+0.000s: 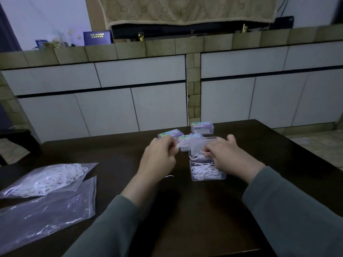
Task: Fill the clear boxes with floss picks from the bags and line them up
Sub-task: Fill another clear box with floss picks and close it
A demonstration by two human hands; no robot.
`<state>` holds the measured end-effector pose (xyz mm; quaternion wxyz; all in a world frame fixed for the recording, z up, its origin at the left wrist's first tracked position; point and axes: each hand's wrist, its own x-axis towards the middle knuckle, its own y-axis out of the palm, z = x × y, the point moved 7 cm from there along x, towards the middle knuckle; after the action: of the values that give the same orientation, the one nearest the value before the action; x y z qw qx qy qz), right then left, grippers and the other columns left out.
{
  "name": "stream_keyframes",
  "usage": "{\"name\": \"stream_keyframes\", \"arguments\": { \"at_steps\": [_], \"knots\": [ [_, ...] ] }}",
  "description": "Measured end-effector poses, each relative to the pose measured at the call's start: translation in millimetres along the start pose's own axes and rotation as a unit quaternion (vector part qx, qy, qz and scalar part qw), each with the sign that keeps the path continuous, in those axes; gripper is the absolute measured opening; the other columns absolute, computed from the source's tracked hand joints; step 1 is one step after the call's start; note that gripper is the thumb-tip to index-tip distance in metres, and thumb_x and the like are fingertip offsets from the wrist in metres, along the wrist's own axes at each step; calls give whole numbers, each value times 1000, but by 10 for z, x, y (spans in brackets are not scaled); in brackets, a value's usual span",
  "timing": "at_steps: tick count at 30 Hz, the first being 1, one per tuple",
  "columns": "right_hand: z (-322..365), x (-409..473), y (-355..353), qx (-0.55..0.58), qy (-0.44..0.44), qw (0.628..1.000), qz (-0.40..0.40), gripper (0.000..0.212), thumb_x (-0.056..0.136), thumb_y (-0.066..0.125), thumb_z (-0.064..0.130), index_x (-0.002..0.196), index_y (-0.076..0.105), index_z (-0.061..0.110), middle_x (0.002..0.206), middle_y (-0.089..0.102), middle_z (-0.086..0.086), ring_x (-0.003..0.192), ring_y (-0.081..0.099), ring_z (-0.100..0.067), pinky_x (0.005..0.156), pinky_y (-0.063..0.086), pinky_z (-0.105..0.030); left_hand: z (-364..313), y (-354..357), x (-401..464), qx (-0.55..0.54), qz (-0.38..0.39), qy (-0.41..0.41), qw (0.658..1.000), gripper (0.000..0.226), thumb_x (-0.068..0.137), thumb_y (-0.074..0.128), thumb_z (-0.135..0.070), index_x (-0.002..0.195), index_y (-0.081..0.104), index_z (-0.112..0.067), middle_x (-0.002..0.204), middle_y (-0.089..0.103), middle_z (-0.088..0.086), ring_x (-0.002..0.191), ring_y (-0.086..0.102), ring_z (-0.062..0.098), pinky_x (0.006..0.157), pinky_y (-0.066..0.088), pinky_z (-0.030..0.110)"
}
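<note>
Bags: two clear zip-top plastic bags near the desk's left edge. The farther bag (46, 179) holds a loose heap of white floss picks; the nearer bag (44, 210) lies flat and looks almost empty.
Stray pick: one white floss pick (169, 176) lies on the dark wooden desk (185, 219), just beside the left wrist.
Left hand: the left hand (159, 156) hangs above mid-desk, fingers (171, 145) curled, pinching a small bunch of white picks (182, 146).
Open box: a clear plastic box (207, 169) with its hinged lid up stands centre-right, partly filled with tangled picks.
Right hand: the right hand (225, 154) is at the open box's rim, fingers bent down onto picks there; whether it pinches them or only presses, cannot tell.
Closed boxes: three clear boxes with iridescent labels (202, 127) stand grouped toward the far edge, not yet in a straight line.
Handling: judged very light, thin, springy plastic; picks snag together and slip. Best pinched by the handles in small aligned bunches. Boxes light, likely to slide, so steady the wall.
Surface: dark, smooth, dim light.
Room: white cabinet fronts and a tiled counter behind.
</note>
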<state>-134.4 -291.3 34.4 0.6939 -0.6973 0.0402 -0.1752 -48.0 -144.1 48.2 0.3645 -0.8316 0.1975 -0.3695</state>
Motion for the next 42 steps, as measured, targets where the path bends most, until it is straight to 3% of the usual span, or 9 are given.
{"name": "stream_keyframes", "arguments": {
  "at_steps": [6,11,15,21,25,28,35,42],
  "knots": [
    [-125,-27,190,47,-21,997,49,11,94,57,35,90,49,42,104,53,12,104,44,-16,96,35,-39,-346,393,13,-136,17,42,990,28,92,59,-18,77,45,-37,90,57,-8,81,50,7,69,36,22],
    [-126,-84,141,87,-74,993,-24,4,92,56,43,91,60,43,103,57,18,103,45,-12,89,30,-34,-378,502,41,-160,14,39,986,29,91,60,-18,75,46,-38,83,54,-12,71,48,4,63,31,15],
    [-100,-145,63,78,-104,989,-67,20,92,56,47,100,70,34,100,64,19,101,45,-3,80,17,-29,-277,506,32,-179,2,34,983,29,90,61,-18,74,47,-38,76,53,-12,66,47,5,62,32,19],
    [-358,-245,-22,148,-26,985,-86,32,85,54,61,98,64,34,94,57,21,93,46,1,96,30,-33,-178,508,-5,-188,10,22,982,26,90,62,-18,74,52,-34,77,56,-13,75,52,9,67,40,25],
    [-517,-351,91,193,29,981,11,56,69,72,65,114,50,42,105,47,24,92,38,4,90,33,-28,-302,499,-20,-189,16,31,981,24,91,63,-19,76,52,-35,78,57,-13,71,53,9,65,40,21],
    [-564,-411,231,219,38,974,53,72,63,77,65,122,39,51,112,44,29,103,37,-3,91,36,-29,-425,481,-17,-185,29,38,982,19,91,63,-20,81,54,-34,83,57,-14,70,50,4,63,35,15],
    [-671,-413,360,292,69,953,42,77,60,80,61,121,33,61,124,46,17,113,38,-9,89,39,-27,-542,654,-11,-35,98,36,994,8,89,66,-30,92,63,-36,96,62,-12,90,52,5,76,46,20],
    [-667,-373,411,314,68,946,52,88,55,82,63,126,31,61,114,52,32,109,45,-3,105,33,-32,-569,570,-7,91,75,83,990,17,89,63,-42,98,71,-30,94,67,-13,93,50,9,82,45,29]
  ]
}}
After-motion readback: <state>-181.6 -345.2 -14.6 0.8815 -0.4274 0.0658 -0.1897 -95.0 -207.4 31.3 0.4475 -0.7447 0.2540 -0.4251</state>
